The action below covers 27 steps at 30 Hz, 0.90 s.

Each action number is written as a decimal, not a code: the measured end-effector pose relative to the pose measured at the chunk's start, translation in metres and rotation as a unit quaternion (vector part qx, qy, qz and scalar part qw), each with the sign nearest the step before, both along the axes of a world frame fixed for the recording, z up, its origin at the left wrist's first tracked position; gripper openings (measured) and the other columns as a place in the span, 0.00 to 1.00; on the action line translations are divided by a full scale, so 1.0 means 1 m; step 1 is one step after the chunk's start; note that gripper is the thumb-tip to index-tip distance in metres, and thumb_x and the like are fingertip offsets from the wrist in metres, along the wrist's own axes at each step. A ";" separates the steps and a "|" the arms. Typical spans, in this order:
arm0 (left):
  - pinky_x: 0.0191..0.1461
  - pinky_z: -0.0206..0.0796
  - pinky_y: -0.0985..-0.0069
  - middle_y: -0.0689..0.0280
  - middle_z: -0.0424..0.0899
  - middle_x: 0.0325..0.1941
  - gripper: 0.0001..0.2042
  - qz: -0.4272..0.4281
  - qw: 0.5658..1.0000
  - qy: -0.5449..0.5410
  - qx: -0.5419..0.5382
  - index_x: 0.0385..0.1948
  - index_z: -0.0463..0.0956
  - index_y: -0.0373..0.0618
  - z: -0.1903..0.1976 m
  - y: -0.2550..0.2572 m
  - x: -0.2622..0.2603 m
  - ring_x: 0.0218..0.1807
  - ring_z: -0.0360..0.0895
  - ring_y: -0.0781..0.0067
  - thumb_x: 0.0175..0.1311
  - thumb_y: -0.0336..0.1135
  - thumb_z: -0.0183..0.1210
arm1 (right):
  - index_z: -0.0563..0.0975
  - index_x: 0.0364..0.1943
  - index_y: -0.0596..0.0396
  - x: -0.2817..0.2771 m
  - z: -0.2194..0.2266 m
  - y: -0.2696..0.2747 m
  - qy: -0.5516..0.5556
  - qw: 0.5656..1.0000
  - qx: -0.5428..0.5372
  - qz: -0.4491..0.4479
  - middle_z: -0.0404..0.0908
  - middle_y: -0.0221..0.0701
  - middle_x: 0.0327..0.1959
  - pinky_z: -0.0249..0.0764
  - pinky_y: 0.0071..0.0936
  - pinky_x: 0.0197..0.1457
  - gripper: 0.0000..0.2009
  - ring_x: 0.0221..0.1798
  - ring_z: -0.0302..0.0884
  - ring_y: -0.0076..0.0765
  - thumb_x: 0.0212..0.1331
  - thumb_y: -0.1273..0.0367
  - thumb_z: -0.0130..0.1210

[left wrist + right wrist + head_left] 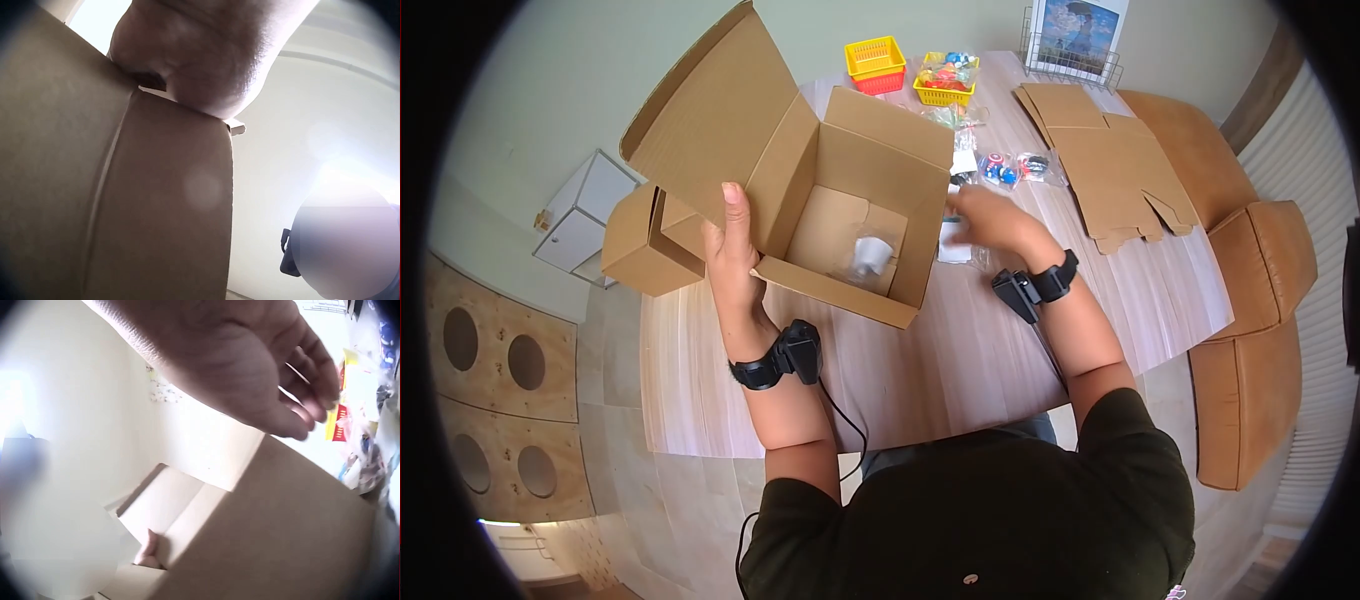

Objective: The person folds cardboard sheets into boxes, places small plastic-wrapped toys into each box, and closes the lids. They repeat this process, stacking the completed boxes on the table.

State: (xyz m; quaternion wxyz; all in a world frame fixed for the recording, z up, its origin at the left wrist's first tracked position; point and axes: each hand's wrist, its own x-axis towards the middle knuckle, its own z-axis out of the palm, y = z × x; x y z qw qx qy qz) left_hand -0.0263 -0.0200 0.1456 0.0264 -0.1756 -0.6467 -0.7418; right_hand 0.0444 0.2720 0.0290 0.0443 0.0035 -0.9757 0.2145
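Observation:
My left hand [735, 255] grips an open cardboard box [800, 275] at its left side, thumb up along the raised flap. The box is tilted toward me with its flaps spread. Inside it, near the front right corner, is a white cup-shaped thing [871, 256] in a clear bag, slightly blurred. My right hand [1000, 225] is just outside the box's right wall, above small bagged things on the table. Its loosely bent fingers [306, 381] hold nothing in the right wrist view. Bagged toys [998, 170] lie beyond it. The left wrist view shows the palm against the cardboard.
A second cardboard box [650, 245] stands at the left. Flattened cardboard [1100, 150] lies at the right of the table [960, 350]. Yellow and red baskets [875, 62] stand at the back, beside a filled yellow basket [945, 97]. A wire rack [1070, 65] holds a picture.

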 end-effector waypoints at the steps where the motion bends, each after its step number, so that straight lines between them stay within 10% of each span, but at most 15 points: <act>1: 0.58 0.68 0.69 0.55 0.71 0.61 0.34 0.002 1.000 0.000 -0.001 0.63 0.60 0.35 -0.001 0.000 0.000 0.59 0.72 0.64 0.67 0.56 0.55 | 0.76 0.50 0.48 0.003 -0.003 -0.007 -0.001 0.999 0.037 0.027 0.79 0.40 0.43 0.72 0.42 0.49 0.27 0.50 0.75 0.51 0.41 0.61 0.71; 12: 0.50 0.74 0.68 0.53 0.78 0.51 0.28 -0.043 0.990 -0.043 0.131 0.57 0.66 0.34 0.012 0.007 0.019 0.49 0.79 0.63 0.69 0.51 0.55 | 0.77 0.46 0.50 -0.006 0.002 0.010 -0.046 0.995 0.077 -0.041 0.82 0.43 0.37 0.74 0.42 0.43 0.20 0.43 0.80 0.50 0.45 0.68 0.66; 18: 0.47 0.73 0.72 0.57 0.80 0.49 0.23 -0.087 0.978 -0.084 0.170 0.55 0.68 0.35 0.010 0.009 0.020 0.46 0.80 0.67 0.69 0.46 0.55 | 0.75 0.49 0.54 0.040 0.091 0.006 0.389 0.887 -0.190 -0.160 0.81 0.37 0.35 0.73 0.30 0.43 0.16 0.39 0.79 0.37 0.55 0.70 0.61; 21: 0.51 0.71 0.74 0.57 0.80 0.50 0.24 -0.146 0.977 -0.080 0.135 0.55 0.69 0.33 -0.009 0.017 -0.006 0.48 0.79 0.68 0.70 0.47 0.55 | 0.74 0.54 0.54 0.055 0.113 -0.016 0.533 0.805 -0.256 -0.057 0.80 0.34 0.37 0.72 0.27 0.43 0.19 0.39 0.76 0.29 0.57 0.71 0.62; 27: 0.59 0.66 0.73 0.53 0.76 0.57 0.30 -0.095 0.987 -0.066 0.116 0.57 0.67 0.28 -0.027 0.034 -0.020 0.56 0.74 0.67 0.73 0.53 0.46 | 0.77 0.49 0.57 0.074 0.124 -0.066 0.379 0.911 -0.148 0.070 0.80 0.35 0.37 0.72 0.30 0.43 0.15 0.37 0.77 0.37 0.55 0.75 0.61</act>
